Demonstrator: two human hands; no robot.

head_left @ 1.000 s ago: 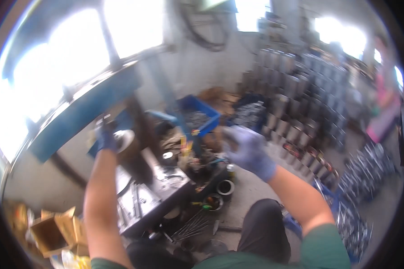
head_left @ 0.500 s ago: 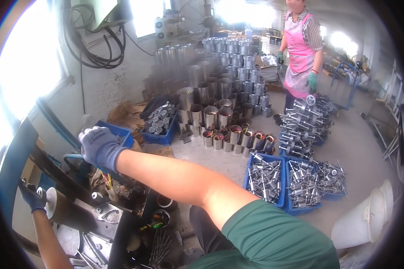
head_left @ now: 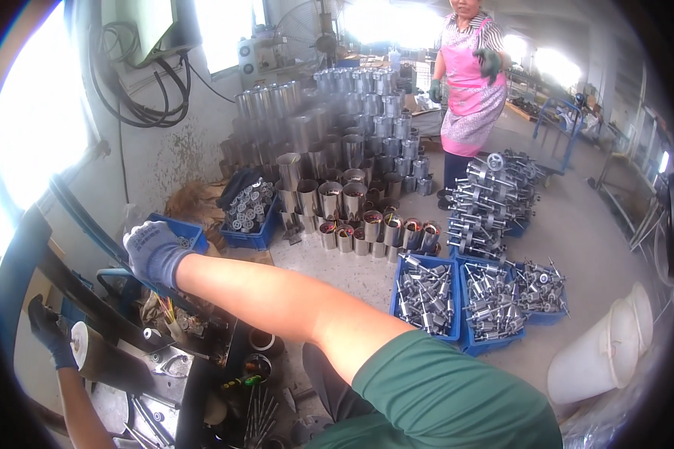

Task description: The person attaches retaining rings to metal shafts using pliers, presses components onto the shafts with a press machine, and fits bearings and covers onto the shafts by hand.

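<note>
My right hand [head_left: 156, 254], in a grey-blue work glove, is closed in a fist at the lower end of a slanted blue bar [head_left: 90, 217]. Its curled fingers hide what is inside the grip. At the far left, my left hand [head_left: 51, 333], in a dark glove, has its fingers stretched upward beside the blue machine frame [head_left: 19, 262]. A dark metal cylinder [head_left: 116, 363] with a pale round end lies right next to it. On the metal machine table [head_left: 176, 385] below are a flat bracket [head_left: 174, 365] and several loose rods.
Steel cylinders [head_left: 307, 198] stand stacked against the wall. Blue crates [head_left: 464, 348] of shafted metal parts stand at the right, near white buckets [head_left: 599, 352]. A co-worker in a pink apron [head_left: 468, 90] stands behind them. A green-handled tool [head_left: 243, 381] lies near the machine table.
My view has shifted slightly, moving the scene left. My left hand has drawn a little away from the cylinder's end. The co-worker has raised one gloved hand. My right fist stays closed.
</note>
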